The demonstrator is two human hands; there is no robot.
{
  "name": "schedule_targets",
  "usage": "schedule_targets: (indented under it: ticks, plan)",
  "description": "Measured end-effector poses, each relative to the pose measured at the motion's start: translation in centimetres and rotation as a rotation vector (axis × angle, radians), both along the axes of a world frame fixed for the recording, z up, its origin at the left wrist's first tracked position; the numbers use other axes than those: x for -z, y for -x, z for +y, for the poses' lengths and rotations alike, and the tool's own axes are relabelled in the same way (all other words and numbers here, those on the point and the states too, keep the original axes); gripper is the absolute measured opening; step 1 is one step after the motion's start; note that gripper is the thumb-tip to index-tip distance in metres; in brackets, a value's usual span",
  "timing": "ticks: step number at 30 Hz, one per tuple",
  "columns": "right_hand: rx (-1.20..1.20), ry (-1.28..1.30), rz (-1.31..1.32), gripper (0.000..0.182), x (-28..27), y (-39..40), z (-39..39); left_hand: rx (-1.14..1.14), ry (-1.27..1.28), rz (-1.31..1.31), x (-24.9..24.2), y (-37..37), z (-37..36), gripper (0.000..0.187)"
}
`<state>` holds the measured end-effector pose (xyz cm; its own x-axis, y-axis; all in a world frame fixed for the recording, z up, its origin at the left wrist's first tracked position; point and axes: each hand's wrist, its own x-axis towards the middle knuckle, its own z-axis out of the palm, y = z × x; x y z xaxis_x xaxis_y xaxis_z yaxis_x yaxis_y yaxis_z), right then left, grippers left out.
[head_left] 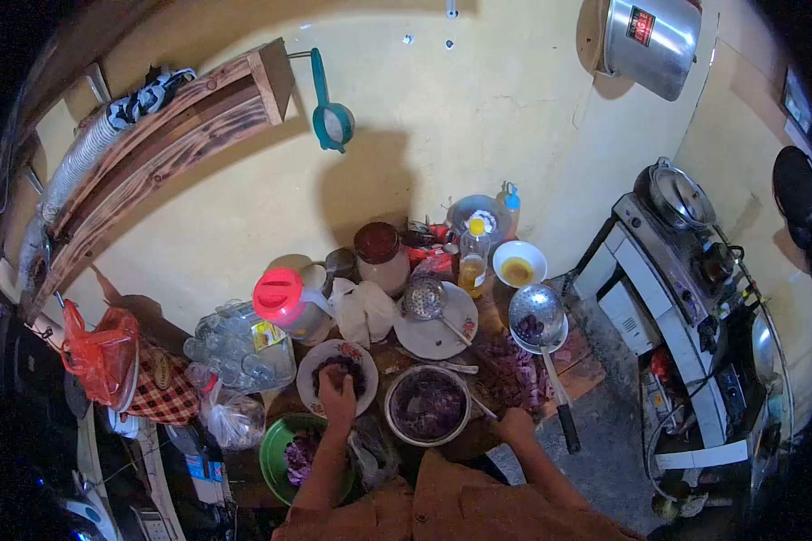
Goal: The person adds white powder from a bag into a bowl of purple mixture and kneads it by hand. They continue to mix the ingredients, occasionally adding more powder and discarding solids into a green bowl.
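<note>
My left hand [337, 397] reaches into a white bowl [306, 383] of dark purple pieces, its fingers bent down among them and partly hidden. To the right, my right hand [515, 427] is closed round the end of a thin handle at the rim of a pot [429, 406] with dark purple contents. A green basin [276, 469] with purple and white pieces lies below my left forearm. Chopped purple pieces [523, 379] are spread on the board right of the pot.
A ladle [534, 316] rests over a bowl at the right, its black handle jutting past the table edge. Behind stand a plate [410, 338] with a skimmer, an oil bottle [473, 266], a red-lidded jug [284, 307] and a jar [382, 261]. A stove [645, 230] is far right.
</note>
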<state>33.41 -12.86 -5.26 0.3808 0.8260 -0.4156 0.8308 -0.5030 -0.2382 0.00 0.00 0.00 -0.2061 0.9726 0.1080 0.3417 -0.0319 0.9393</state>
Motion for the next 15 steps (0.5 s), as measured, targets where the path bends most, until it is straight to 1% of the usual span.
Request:
schedule_targets:
  ticks: [2, 3, 5, 6, 8, 9, 11, 12, 14, 15]
  plan:
    - [0.050, -0.032, 0.125, 0.048, 2.0, 0.3, -0.4, 0.042, -0.216, 0.129, -2.7, -0.2, 2.0, 0.038]
    - [0.050, -0.034, 0.132, 0.048, 2.8, -0.4, -0.1, 0.043, -0.217, 0.136, -3.5, -0.8, 3.8, 0.038]
    - [0.040, -0.088, 0.183, 0.050, 4.2, -0.6, 0.0, 0.028, -0.340, 0.501, -4.7, -0.8, 6.4, 0.044]
    - [0.043, -0.093, 0.187, 0.050, 3.8, -0.7, 0.2, 0.030, -0.345, 0.505, -5.5, -1.2, 7.6, 0.044]
    - [0.063, -0.103, 0.365, 0.050, 1.5, -0.8, 0.5, -0.043, -0.186, 0.483, -7.0, -2.3, 9.6, 0.048]
    - [0.065, -0.109, 0.367, 0.050, 0.5, -0.8, 0.5, -0.041, -0.192, 0.484, -7.7, -2.6, 10.6, 0.048]
    - [0.155, -0.263, 0.357, 0.046, -0.9, -0.6, 0.7, 0.025, -0.115, 0.624, -8.6, -3.0, 11.9, 0.048]
    - [0.157, -0.268, 0.358, 0.046, 0.2, -0.8, 0.9, 0.027, -0.120, 0.625, -7.9, -2.6, 13.0, 0.048]
    - [0.079, -0.696, 0.347, 0.035, 2.9, -1.1, 1.2, 0.106, -0.099, 0.829, -5.5, -1.4, 15.7, 0.036]
    - [0.080, -0.698, 0.346, 0.035, 2.0, -0.8, 1.5, 0.106, -0.102, 0.829, -5.3, -1.0, 16.2, 0.036]
